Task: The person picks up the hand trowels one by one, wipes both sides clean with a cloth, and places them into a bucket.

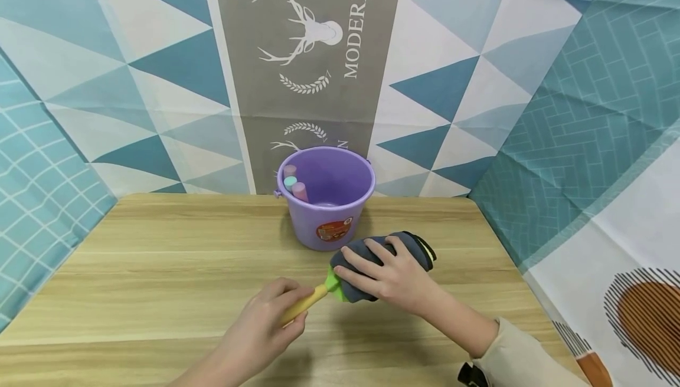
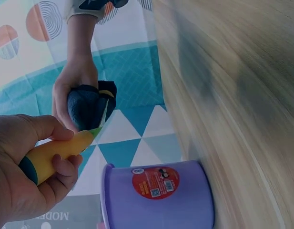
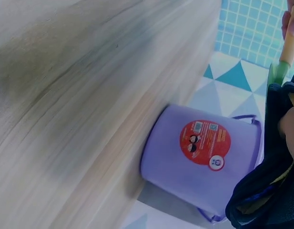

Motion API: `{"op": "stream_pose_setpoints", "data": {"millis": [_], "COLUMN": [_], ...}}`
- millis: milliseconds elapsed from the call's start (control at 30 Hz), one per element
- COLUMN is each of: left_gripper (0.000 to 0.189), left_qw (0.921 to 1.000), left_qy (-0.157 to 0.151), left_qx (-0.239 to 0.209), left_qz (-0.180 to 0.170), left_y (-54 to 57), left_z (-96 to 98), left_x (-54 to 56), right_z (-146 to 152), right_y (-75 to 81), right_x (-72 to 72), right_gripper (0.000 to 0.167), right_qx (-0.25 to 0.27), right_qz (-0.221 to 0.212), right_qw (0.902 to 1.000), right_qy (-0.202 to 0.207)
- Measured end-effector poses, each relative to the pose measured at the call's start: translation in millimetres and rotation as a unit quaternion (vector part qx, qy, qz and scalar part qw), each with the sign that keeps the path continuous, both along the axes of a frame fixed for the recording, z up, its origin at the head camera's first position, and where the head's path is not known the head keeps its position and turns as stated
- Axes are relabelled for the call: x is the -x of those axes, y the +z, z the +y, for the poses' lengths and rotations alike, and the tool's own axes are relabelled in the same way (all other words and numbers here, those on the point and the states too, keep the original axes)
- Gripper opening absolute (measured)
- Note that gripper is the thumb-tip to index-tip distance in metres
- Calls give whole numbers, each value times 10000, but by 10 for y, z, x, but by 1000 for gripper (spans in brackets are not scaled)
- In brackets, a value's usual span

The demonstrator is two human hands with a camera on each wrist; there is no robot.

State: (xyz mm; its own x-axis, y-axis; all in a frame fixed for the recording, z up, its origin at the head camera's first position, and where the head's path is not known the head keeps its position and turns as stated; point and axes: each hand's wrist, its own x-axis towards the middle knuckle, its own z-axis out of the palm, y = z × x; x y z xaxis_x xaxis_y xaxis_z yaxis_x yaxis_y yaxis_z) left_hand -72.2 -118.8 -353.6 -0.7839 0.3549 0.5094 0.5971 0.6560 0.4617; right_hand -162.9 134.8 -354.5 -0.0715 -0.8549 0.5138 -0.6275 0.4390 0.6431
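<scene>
A tool with a yellow handle (image 1: pixel 308 303) and a green head (image 1: pixel 336 287) is held slantwise over the wooden table. My left hand (image 1: pixel 268 319) grips the handle, thumb along its top, and the handle's dark end shows in the left wrist view. Around the head lies a dark blue cloth (image 2: pixel 85 109) that covers most of it. My right hand (image 1: pixel 399 278) holds the cloth from above, fingers spread and bent over it. A thin edge of the green head (image 3: pixel 278 72) comes out of the cloth beside the handle. The head's full shape is hidden.
Just behind the cloth stands a purple bucket (image 1: pixel 301 219) with a red round label (image 1: pixel 333 230). Several pastel cylinders (image 1: pixel 300 190) lean inside its left wall. The wooden table (image 1: pixel 159 275) ends at a patterned curtain (image 1: pixel 435 89) at the back and sides.
</scene>
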Motion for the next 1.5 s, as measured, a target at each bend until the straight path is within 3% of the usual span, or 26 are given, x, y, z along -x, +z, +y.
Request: {"op": "stream_pose_setpoints", "data": {"millis": [167, 233, 500, 833, 1067, 1300, 1500], "left_gripper": [33, 34, 35, 31, 31, 37, 38], "left_qw": [9980, 9976, 9986, 9988, 9998, 9975, 9967], "left_qy": [81, 148, 466, 454, 187, 197, 196], "left_qx": [-65, -76, -238, -38, -108, -358, -482], "left_qz": [624, 672, 125, -181, -19, 569, 628], "left_y": [-27, -28, -28, -18, -37, -75, -89], "left_z": [-69, -91, -63, 33, 23, -28, -92], "left_x": [-6, -7, -2, 42, 52, 50, 39], "right_z": [107, 145, 156, -5, -66, -23, 84], "right_y": [-24, -36, -67, -56, -63, -37, -43], "right_x": [50, 71, 94, 22, 10, 8, 48], "right_gripper": [34, 33, 29, 28, 30, 30, 31], "right_qx": [190, 310, 1007, 1103, 782, 616, 1067], "right_qz": [-313, -422, -744, -400, 133, -128, -540], "right_qw": [9993, 9986, 9915, 9911, 9963, 9974, 9921], "right_qy": [-36, 17, 358, 636, 329, -363, -386]}}
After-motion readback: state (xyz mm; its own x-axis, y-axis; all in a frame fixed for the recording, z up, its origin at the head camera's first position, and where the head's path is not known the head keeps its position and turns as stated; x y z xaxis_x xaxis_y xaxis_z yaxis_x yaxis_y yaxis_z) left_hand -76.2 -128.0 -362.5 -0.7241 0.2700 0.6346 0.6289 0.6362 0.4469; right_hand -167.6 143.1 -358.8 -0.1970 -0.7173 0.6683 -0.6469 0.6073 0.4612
